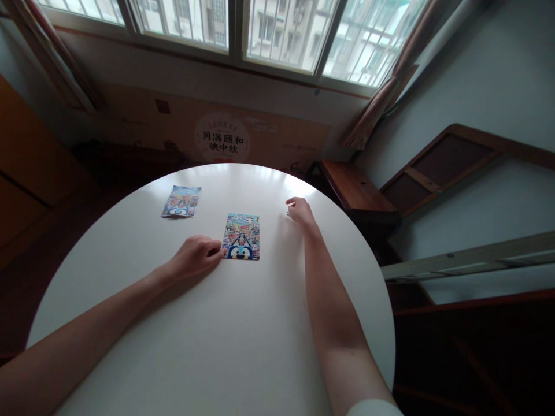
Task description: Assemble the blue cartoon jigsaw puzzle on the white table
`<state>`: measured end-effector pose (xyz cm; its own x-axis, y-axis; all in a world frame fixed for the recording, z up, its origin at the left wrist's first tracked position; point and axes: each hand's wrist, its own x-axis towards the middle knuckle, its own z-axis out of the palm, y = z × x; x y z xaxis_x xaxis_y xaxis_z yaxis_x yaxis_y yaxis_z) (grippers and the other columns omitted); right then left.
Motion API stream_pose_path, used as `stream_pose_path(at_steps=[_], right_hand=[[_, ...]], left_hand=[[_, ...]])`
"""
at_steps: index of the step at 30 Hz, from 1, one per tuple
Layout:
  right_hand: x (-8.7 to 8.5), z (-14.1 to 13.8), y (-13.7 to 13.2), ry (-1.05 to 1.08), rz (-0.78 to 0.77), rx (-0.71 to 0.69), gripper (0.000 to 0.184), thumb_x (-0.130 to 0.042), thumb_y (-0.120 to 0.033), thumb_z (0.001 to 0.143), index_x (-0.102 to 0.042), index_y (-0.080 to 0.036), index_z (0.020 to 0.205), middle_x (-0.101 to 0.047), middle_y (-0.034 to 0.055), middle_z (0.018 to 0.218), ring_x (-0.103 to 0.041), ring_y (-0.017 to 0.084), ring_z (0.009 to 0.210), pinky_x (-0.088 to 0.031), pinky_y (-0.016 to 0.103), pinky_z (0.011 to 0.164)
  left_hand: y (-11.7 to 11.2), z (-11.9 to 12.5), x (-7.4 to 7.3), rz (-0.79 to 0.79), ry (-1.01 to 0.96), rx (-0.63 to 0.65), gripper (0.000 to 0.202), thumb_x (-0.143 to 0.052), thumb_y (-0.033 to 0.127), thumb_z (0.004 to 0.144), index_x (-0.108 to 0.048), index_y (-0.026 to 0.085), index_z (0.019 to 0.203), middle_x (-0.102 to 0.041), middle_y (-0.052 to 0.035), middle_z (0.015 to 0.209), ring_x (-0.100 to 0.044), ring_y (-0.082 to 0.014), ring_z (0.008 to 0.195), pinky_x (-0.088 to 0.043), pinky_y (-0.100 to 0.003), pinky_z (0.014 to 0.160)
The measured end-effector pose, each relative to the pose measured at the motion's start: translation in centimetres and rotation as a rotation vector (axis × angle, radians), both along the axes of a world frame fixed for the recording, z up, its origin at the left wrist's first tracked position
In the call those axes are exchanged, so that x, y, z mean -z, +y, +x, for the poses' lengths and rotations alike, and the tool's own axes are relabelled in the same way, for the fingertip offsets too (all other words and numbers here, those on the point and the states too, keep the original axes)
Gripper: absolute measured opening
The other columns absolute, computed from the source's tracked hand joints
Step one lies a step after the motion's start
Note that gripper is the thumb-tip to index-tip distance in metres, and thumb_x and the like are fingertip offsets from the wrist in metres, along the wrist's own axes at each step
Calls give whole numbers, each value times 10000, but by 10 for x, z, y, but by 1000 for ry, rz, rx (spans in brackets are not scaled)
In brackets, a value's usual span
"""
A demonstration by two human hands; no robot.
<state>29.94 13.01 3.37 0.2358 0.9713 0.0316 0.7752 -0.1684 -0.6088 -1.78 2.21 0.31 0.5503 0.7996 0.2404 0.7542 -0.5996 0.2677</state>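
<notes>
The picture puzzle (241, 237) lay flat near the middle of the round white table (217, 346), with the blue-and-white face at the end close to you. Your left hand (195, 255) was curled, and its thumb side touched the puzzle's left edge by the near corner. Your right hand (301, 211) was bent over, fingers tucked down, near a tiny thing (288, 214) on the far right part of the table. It was so small and far off that I couldn't tell if your right fingers had hold of it, or if your left ones pinched the puzzle or just leaned on it.

I think a soft, still left hand was best, as a hard push could have slid the puzzle or bent its corner. For the right hand, a light pinch with just the tips seemed wise.

The puzzle was well away from the table's rim all around. Your right hand was nearer the far right rim, so a flick outward might have sent the tiny thing to the floor. The printed sheet (182, 201) lay farther left and back, apart from both hands. The widest room was on your side, between your arms.
</notes>
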Motion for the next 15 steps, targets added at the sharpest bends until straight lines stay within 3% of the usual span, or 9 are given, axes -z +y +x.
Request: stream_pose_path(at_steps=[5,15], right_hand=[[5,13,-1,35,-134,5,316,-634,-162,724,-693,-172,1034,-688,84,1011,-643,178,849,-488,277,774],[8,15,-1,7,-126,36,244,-689,-152,635,-714,-183,876,-708,71,954,-651,203,899,-483,277,775]], left_hand=[[1,-1,1,0,-2,7,394,-442,386,908,-475,182,574,-484,-1,526,-395,-123,524,-212,-276,569],[0,0,0,8,-6,3,395,-447,387,906,-498,183,572,-488,0,523,-391,-123,521,-212,-278,565]])
